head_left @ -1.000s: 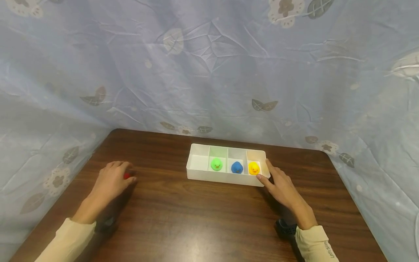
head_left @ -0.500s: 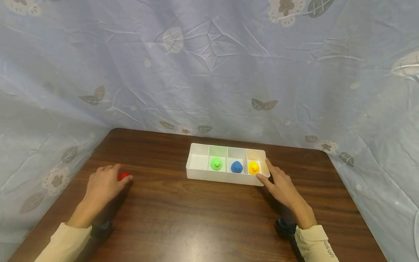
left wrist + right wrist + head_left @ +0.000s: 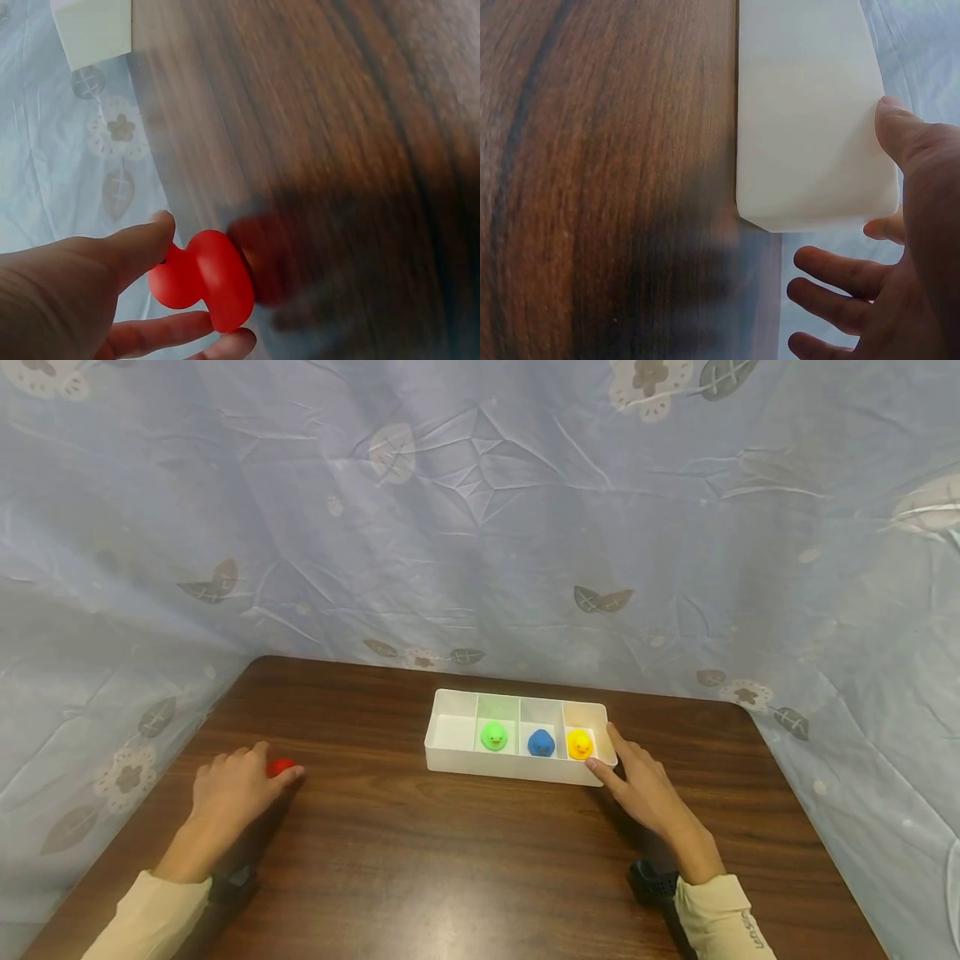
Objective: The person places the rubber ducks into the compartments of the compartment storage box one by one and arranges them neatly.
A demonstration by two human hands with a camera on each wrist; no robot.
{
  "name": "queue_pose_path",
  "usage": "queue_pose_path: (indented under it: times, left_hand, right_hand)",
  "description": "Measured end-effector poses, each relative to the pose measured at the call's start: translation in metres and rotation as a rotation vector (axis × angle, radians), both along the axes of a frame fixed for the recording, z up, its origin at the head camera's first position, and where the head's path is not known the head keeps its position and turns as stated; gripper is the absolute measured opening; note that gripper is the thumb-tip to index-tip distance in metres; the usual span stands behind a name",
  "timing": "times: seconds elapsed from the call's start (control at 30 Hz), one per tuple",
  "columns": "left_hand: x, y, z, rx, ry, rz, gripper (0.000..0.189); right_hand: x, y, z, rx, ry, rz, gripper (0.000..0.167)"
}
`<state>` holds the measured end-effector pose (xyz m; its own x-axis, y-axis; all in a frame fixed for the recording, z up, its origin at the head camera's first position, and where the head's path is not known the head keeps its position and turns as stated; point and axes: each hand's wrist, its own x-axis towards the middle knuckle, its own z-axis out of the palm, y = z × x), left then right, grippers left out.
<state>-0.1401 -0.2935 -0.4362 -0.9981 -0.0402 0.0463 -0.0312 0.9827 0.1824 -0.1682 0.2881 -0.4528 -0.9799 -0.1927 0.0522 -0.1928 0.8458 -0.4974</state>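
Observation:
In the head view, my left hand (image 3: pixel 231 792) is low at the table's left side, its fingers spread around a red rubber duck (image 3: pixel 281 767). The left wrist view puts the thumb beside the red duck (image 3: pixel 225 281) and fairly straight fingers at its other side; its base is at the tabletop. My right hand (image 3: pixel 647 789) rests its thumb and index finger at the right end of a white divided tray (image 3: pixel 487 764); the other fingers extend loosely past the tray's end (image 3: pixel 810 150). Within the tray sit a green duck (image 3: pixel 494 736), a blue duck (image 3: pixel 541 743) and a yellow duck (image 3: pixel 580 744), each in its own compartment.
The tray's leftmost compartment (image 3: pixel 454 729) shows a bare floor. Brown wood-grain tabletop (image 3: pixel 420 843) spreads between the hands. A pale blue floral cloth (image 3: pixel 480 552) hangs behind the table and along both sides. Dark wrist cameras (image 3: pixel 654 881) sit below the wrists.
My left hand has shifted left and slightly down, so more of the red duck shows between thumb and fingers. The right hand and the tray hold their places.

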Motion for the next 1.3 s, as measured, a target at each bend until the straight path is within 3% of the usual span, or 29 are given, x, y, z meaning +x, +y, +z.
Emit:
queue_pose_path:
  times: [0.27,0.6,1.3]
  left_hand:
    - [-0.001,0.002,-0.002,0.011,0.021,-0.017,0.066]
    - [-0.01,0.011,0.005,0.044,0.141,-0.051,0.047]
    - [-0.029,0.038,0.024,0.057,0.169,-0.104,0.04]
  right_hand:
    - [0.001,0.001,0.0,0.004,0.001,0.002,0.086]
    - [0.001,0.001,0.001,0.002,-0.008,0.0,0.086]
    - [0.0,0.001,0.0,0.012,-0.004,0.002,0.085]
